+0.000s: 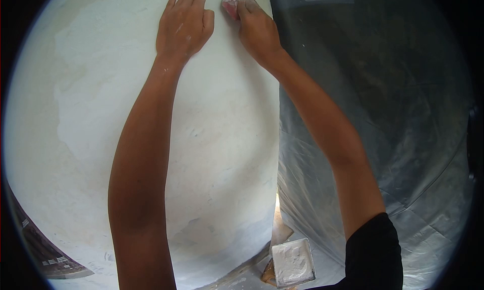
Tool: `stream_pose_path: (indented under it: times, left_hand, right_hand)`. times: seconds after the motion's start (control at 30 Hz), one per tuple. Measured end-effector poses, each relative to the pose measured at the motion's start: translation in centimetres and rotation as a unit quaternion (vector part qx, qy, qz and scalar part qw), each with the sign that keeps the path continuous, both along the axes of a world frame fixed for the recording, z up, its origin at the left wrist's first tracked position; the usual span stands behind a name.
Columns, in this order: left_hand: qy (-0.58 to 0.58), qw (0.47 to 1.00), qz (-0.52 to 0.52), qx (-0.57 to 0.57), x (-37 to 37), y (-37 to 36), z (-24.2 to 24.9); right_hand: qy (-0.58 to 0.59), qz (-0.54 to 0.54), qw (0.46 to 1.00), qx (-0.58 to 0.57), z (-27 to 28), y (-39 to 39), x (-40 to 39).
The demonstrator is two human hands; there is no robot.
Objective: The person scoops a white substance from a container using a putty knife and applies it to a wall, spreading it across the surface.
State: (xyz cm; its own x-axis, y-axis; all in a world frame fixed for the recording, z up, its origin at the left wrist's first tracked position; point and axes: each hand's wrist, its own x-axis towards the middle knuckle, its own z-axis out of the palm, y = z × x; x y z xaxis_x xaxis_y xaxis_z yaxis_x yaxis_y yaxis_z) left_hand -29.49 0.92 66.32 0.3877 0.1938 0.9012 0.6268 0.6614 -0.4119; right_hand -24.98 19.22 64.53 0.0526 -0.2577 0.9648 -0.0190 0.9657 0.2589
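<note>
My right hand [258,32] grips a piece of reddish sandpaper [231,7], dusted white, against a large white panel [217,113]. Part of the sandpaper is hidden by the fingers. To its left, my left hand [185,25] lies flat on the same panel with its fingers stretched out and nothing in it; its fingertips touch the top edge of the view. White dust marks the back of that hand. The panel's surface is smeared with uneven white and greyish patches.
Clear plastic sheeting over something dark [383,113] hangs along the panel's right edge. A square container of white paste [293,262] stands at the bottom, near my right sleeve. A dark printed strip [45,244] lies at the lower left.
</note>
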Motion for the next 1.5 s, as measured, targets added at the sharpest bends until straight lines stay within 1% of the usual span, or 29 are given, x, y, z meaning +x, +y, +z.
stream_pose_path:
  times: [0.03, 0.1, 0.13, 0.17, 0.23, 0.27, 0.33, 0.43, 0.47, 0.53, 0.57, 0.63, 0.67, 0.7, 0.73, 0.77, 0.83, 0.9, 0.97, 1.03, 1.13, 1.2, 1.23, 1.3, 1.37, 1.4, 1.43, 1.47, 1.5]
  left_hand:
    - [0.001, 1.0, -0.007, 0.006, 0.0, 0.0, 0.0]
    - [0.002, 1.0, -0.014, 0.01, 0.0, -0.1, -0.1]
    - [0.002, 1.0, -0.021, 0.009, 0.1, 0.0, -0.1]
    - [0.004, 1.0, -0.022, 0.009, 0.1, 0.0, -0.1]
    - [0.004, 1.0, -0.022, 0.008, 0.2, 0.0, -0.1]
    - [0.003, 1.0, -0.023, 0.007, 0.2, 0.1, 0.0]
    - [0.007, 1.0, -0.008, 0.015, 0.2, 0.2, -0.1]
    - [0.009, 1.0, -0.005, 0.008, 0.1, 0.1, -0.1]
    - [0.008, 1.0, -0.006, 0.006, 0.0, 0.0, -0.1]
    - [0.011, 1.0, -0.006, 0.008, 0.0, 0.1, -0.1]
    - [0.011, 1.0, -0.008, 0.007, 0.1, 0.1, -0.2]
    - [0.007, 1.0, -0.006, 0.005, 0.2, 0.0, -0.2]
    - [0.008, 1.0, -0.005, 0.005, 0.2, 0.0, -0.1]
    - [0.007, 1.0, -0.002, 0.004, 0.2, 0.0, -0.1]
    - [0.005, 1.0, 0.0, 0.002, 0.1, 0.1, -0.1]
    - [0.005, 1.0, -0.001, 0.001, 0.2, 0.2, -0.1]
    - [-0.001, 1.0, 0.024, 0.008, 0.2, 0.2, -0.1]
    - [0.0, 1.0, 0.022, 0.007, 0.1, 0.3, -0.1]
    - [0.003, 1.0, 0.02, 0.007, 0.2, 0.2, -0.1]
    - [-0.003, 1.0, 0.017, 0.001, 0.4, 0.2, -0.2]
    - [-0.004, 1.0, 0.027, -0.007, 0.6, 0.2, -0.2]
    - [-0.004, 0.999, 0.037, -0.006, 0.5, 0.3, -0.1]
    - [-0.006, 0.999, 0.047, -0.008, 0.4, 0.3, -0.2]
    - [-0.007, 0.998, 0.059, -0.001, -0.2, 0.6, 0.0]
    - [-0.011, 0.997, 0.072, 0.003, -0.4, 0.7, -0.1]
    - [-0.016, 0.998, 0.065, -0.002, 0.0, 0.6, -0.1]
    - [-0.021, 0.998, 0.059, -0.007, 0.3, 0.5, -0.1]
    - [-0.023, 0.998, 0.06, -0.009, 0.3, 0.4, -0.2]
    - [-0.024, 0.998, 0.055, -0.009, 0.4, 0.4, -0.2]
  right_hand:
    - [0.001, -0.03, 0.999, 0.019, -1.6, 0.0, 0.1]
    - [-0.012, -0.023, 0.999, 0.023, -5.3, -0.5, 1.4]
    - [-0.026, -0.016, 0.999, 0.023, -6.2, -0.5, 1.9]
    - [-0.025, -0.018, 0.999, 0.023, -6.0, -0.5, 2.3]
    - [0.042, 0.043, 0.996, 0.07, -5.4, -0.4, 3.1]
    - [0.041, 0.041, 0.996, 0.069, -4.3, -0.4, 3.5]
    - [0.026, 0.059, 0.998, 0.022, -1.0, -0.1, 3.3]
    - [0.018, 0.076, 0.997, 0.011, 1.6, 0.8, 1.2]
    - [0.017, 0.075, 0.997, 0.01, 0.7, 0.6, 0.7]
    - [-0.026, -0.023, 0.999, 0.0, -2.6, 0.1, 0.2]
    - [-0.032, -0.026, 0.999, 0.03, -4.4, -0.5, 1.0]
    - [-0.005, -0.011, 0.999, 0.046, -8.3, -0.6, 1.6]
    - [-0.004, -0.01, 0.999, 0.047, -8.7, -0.6, 2.0]
    - [0.005, 0.022, 0.999, 0.047, -8.9, -0.4, 2.5]
    - [0.013, 0.054, 0.997, 0.048, -8.9, -0.2, 2.8]
    - [0.014, 0.053, 0.997, 0.047, -7.9, 0.0, 2.9]
    - [0.055, 0.074, 0.995, 0.029, -4.2, 0.5, 2.7]
    - [0.042, 0.078, 0.996, 0.025, -1.8, 1.0, 2.3]
    - [-0.019, 0.025, 1.0, 0.0, -0.9, 1.3, 1.5]
    - [-0.017, 0.026, 1.0, -0.002, -3.4, 1.0, 0.8]
    - [-0.009, 0.023, 1.0, 0.008, -9.4, 0.5, 1.1]
    - [-0.001, 0.022, 0.999, 0.023, -10.5, 0.6, 1.9]
    - [0.005, 0.046, 0.999, 0.026, -10.6, 0.9, 2.2]
    - [0.011, 0.069, 0.997, 0.03, -9.2, 0.9, 2.8]
    - [0.078, 0.091, 0.992, 0.026, -5.5, 1.4, 2.6]
    - [0.075, 0.091, 0.993, 0.024, -4.0, 1.6, 2.5]
    - [0.036, 0.07, 0.997, 0.0, -2.7, 2.0, 2.2]
    - [-0.003, 0.049, 0.999, -0.024, -2.2, 2.2, 1.9]
    - [-0.004, 0.05, 0.998, -0.024, -2.7, 2.0, 1.4]
